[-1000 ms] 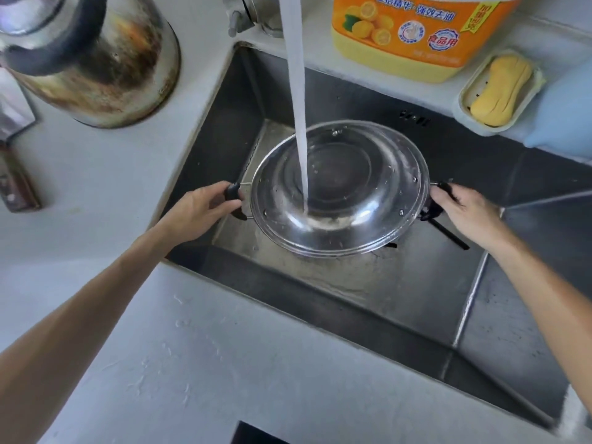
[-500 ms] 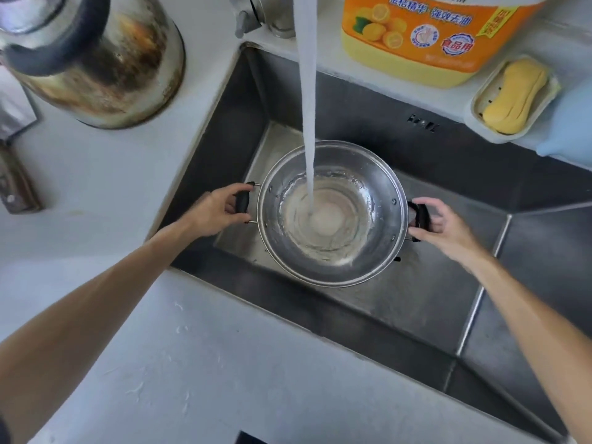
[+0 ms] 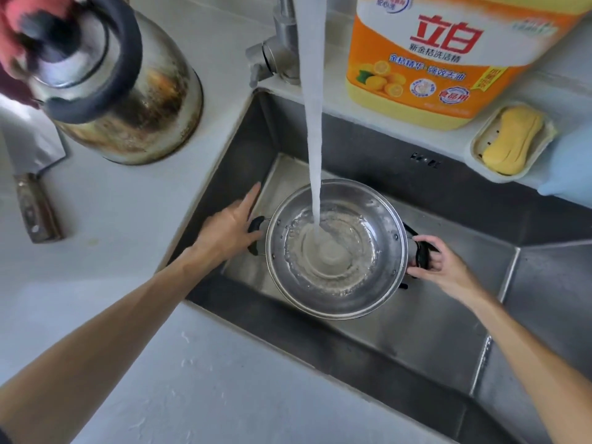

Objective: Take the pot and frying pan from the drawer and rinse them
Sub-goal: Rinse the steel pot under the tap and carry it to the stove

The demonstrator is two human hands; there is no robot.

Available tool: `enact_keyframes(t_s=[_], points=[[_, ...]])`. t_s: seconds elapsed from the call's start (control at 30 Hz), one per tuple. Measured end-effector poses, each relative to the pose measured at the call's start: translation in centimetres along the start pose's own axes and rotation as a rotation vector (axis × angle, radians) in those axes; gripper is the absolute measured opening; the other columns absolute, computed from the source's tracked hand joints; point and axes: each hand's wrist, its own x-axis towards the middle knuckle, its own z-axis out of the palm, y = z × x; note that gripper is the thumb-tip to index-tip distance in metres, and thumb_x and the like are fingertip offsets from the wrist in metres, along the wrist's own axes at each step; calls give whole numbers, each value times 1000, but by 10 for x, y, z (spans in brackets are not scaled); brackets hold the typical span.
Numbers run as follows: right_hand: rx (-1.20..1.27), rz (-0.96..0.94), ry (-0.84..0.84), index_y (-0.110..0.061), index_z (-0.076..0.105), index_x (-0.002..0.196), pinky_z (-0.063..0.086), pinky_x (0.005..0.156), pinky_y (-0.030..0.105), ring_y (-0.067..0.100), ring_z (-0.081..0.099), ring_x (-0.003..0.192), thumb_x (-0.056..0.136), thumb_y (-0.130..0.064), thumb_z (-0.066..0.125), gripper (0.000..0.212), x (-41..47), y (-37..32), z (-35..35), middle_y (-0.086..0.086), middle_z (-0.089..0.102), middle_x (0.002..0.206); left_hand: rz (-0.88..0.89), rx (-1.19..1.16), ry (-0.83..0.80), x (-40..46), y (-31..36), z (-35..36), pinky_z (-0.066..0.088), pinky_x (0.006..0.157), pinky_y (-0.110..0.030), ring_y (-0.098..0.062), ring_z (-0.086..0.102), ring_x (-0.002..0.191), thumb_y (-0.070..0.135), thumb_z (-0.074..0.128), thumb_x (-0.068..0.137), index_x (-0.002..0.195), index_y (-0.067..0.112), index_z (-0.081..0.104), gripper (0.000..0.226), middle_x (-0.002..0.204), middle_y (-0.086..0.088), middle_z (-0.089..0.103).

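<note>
A stainless steel pot point(image 3: 339, 299) with two black side handles stands upright in the sink point(image 3: 426, 334). Tap water point(image 3: 312, 129) pours straight into it, and water swirls over its bottom. My left hand point(image 3: 229, 227) is beside the left handle point(image 3: 256, 233) with its fingers stretched out, gripping nothing. On the other side, my right hand point(image 3: 439, 262) is curled around the right handle. A small dark part point(image 3: 404, 286) pokes out from under the pot. I cannot make out a frying pan.
The faucet point(image 3: 278, 56) rises behind the sink. A scorched metal kettle point(image 3: 137, 104) sits on the counter to the left, with a cleaver point(image 3: 35, 209) beyond it. An orange detergent jug point(image 3: 432, 65), a soap dish point(image 3: 512, 141) and a blue object point(image 3: 570, 161) line the back ledge.
The pot has gone from tilted and raised to upright and lower in the sink, and water is collecting in it. My left hand has let go of the left handle and spread its fingers.
</note>
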Motion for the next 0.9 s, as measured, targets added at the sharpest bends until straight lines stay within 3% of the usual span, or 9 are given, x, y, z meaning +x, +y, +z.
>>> enact_keyframes(t_s=[0.1,0.17,0.23,0.3,0.37,0.47,0.6,0.73,0.9], points=[[5,-6,8,-55,53,100,52,80,16,6,69,77,24,-73,81,83,3,3,0,4,69,92,92,-412,458,6,33,-41,52,80,-26,-13,56,108,34,67,84,151,23,11,88,132,-4,51],[-13,-6,17,-55,53,100,52,79,16,4,68,75,27,-71,82,80,3,4,0,3,68,91,109,-572,617,22,47,-64,49,73,-20,-8,54,96,32,67,84,150,12,15,86,122,-4,52],[-51,0,35,-57,53,99,51,77,13,1,67,72,44,-50,88,66,1,-2,2,5,69,95,62,-605,685,40,57,-80,50,67,-23,-8,53,80,33,66,84,149,8,19,84,109,-1,50],[-75,-25,47,-60,52,96,49,74,10,-1,66,71,63,-16,84,64,1,-3,3,9,68,100,29,-598,691,51,66,-86,53,68,-24,-7,51,70,33,65,84,144,6,30,74,105,3,48],[-104,-52,41,-61,51,95,48,72,7,-3,64,69,69,-4,80,69,3,1,2,6,66,97,9,-554,696,58,74,-86,48,73,-10,0,47,69,31,63,85,136,1,40,63,103,5,46],[-119,-56,41,-58,52,96,47,69,5,-6,63,66,70,-1,78,68,3,2,2,4,64,92,19,-509,753,63,77,-85,35,67,2,7,42,68,24,61,88,129,-7,46,53,91,10,44],[-142,-55,25,-35,52,111,45,67,2,-8,62,63,71,2,77,60,3,2,2,4,63,93,134,-421,646,57,73,-90,40,66,-11,-5,45,75,20,62,84,135,-6,38,62,100,-1,52],[-166,-39,29,-41,52,108,45,69,2,-8,62,65,71,-1,77,60,0,-3,1,6,64,95,330,-109,477,55,65,-117,36,74,-17,-13,46,88,24,56,90,148,2,18,73,119,-13,52],[-161,-16,1,-49,51,102,48,73,6,-4,63,68,68,-12,81,59,-3,-6,-1,10,67,98,356,-262,266,21,20,-84,48,80,-26,-17,59,83,34,54,84,146,20,31,68,107,-3,55]])
